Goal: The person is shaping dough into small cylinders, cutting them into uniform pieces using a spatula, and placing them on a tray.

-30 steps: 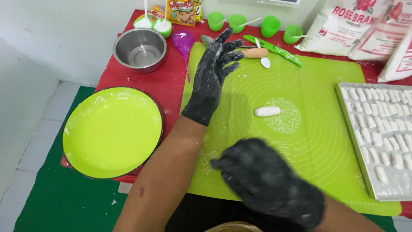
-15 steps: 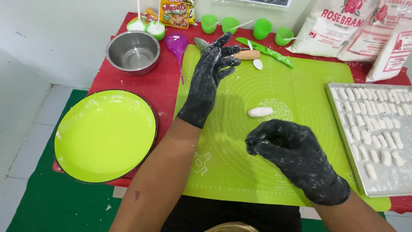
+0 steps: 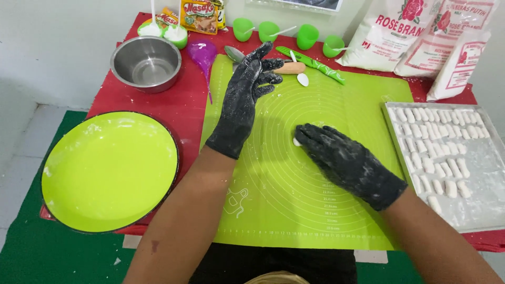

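Both my hands wear black gloves dusted with flour. My right hand (image 3: 347,163) lies flat on a small white dough piece (image 3: 296,142) on the green silicone mat (image 3: 315,210); only the dough's left tip shows under the fingers. My left hand (image 3: 244,97) hovers over the mat's far left part with fingers spread, holding nothing, its fingertips near a wooden-handled tool (image 3: 291,68) and a white spoon (image 3: 302,79).
A metal tray (image 3: 484,205) with several white dough pieces lies at the right. A large green plate (image 3: 108,171) lies at the left, a steel bowl (image 3: 145,64) behind it. Green cups (image 3: 307,37), a purple funnel (image 3: 202,52), a green knife (image 3: 315,64) and flour bags (image 3: 415,31) line the back.
My right hand moved forward from near my body and came down on the dough piece, which had lain uncovered on the mat. My left hand stayed in place.
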